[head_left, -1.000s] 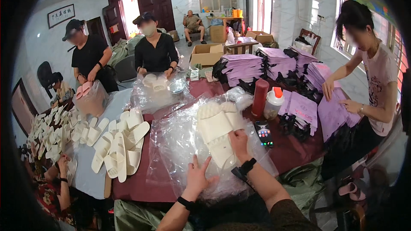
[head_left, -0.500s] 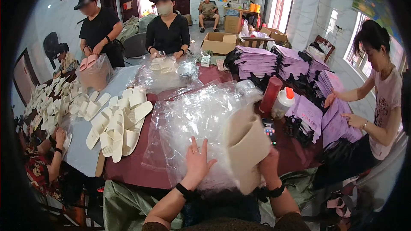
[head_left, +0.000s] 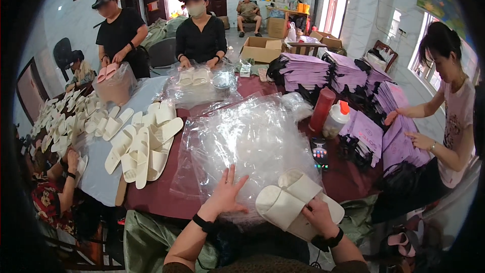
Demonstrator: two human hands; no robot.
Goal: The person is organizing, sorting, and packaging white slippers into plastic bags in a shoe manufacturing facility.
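My right hand grips a pair of cream open-toe slippers side by side at the table's near edge, with its fingers at their straps. The slippers' tops face up toward me. On a stack of clear plastic bags my left hand lies with fingers spread, holding nothing. The bags shine with glare, so single sheets are hard to make out. To the left, more cream slippers lie in a loose heap.
A dark phone, a red cylinder and a jar with an orange lid stand right of the bags. Stacked purple bags fill the right side. Co-workers handle slippers across the table; another person touches purple bags at right.
The slippers have come down from upright to lying flatter, so both straps now show. My left hand stays spread on the plastic bags.
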